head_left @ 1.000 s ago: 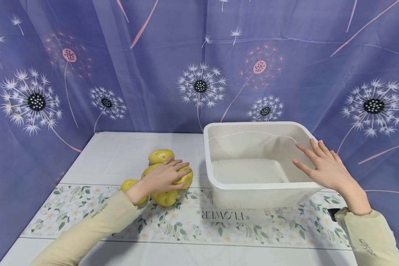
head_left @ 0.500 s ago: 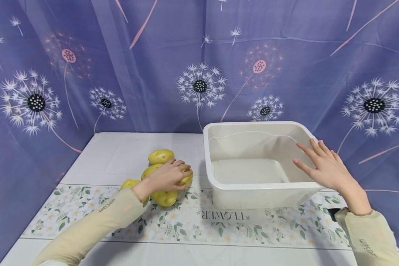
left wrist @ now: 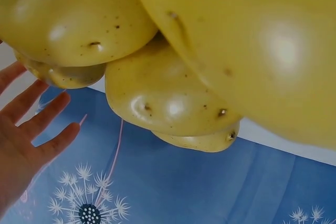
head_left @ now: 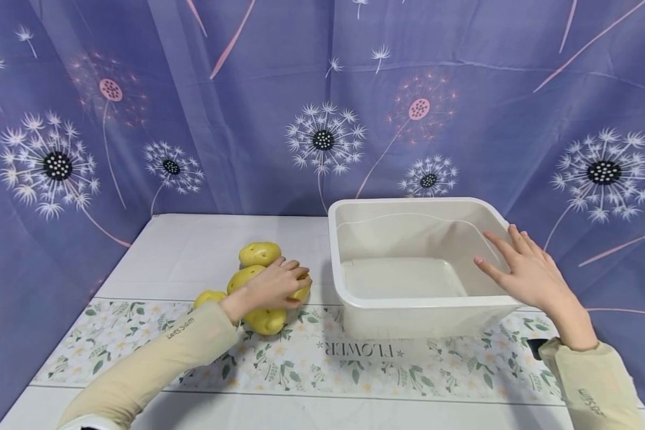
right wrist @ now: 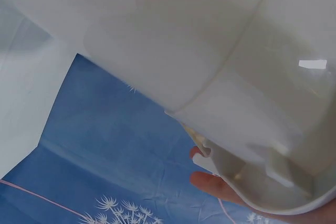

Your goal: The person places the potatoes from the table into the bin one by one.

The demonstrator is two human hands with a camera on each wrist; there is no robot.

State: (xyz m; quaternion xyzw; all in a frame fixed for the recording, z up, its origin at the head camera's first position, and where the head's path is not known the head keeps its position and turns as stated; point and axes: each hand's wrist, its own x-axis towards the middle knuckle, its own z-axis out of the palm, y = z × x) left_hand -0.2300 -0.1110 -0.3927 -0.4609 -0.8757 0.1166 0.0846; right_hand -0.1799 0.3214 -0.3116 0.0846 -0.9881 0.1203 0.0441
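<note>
Several yellow potatoes lie in a cluster on the table's left half. My left hand [head_left: 274, 285] reaches over them and grips the rightmost potato [head_left: 303, 291], its fingers bent over the top; the hand hides much of it. In the left wrist view, fingers [left wrist: 44, 114] show beside the potatoes. Around that hand are a back potato [head_left: 259, 254], a front potato [head_left: 266, 322] and a left one [head_left: 208, 297]. To the right stands an open white plastic tub [head_left: 403, 303]. My right hand [head_left: 532, 275] rests on the tub's right rim with spread, straight fingers.
The table [head_left: 279, 412] has a white cover with a floral band [head_left: 140, 340] and the printed word FLOWER. A blue curtain [head_left: 236, 167] with dandelion prints hangs close behind and at both sides. A strip of table separates tub and potatoes.
The left hand has shifted slightly right, and its fingers have bent from nearly straight to curled over the rightmost potato. The right hand and tub are almost unchanged.
</note>
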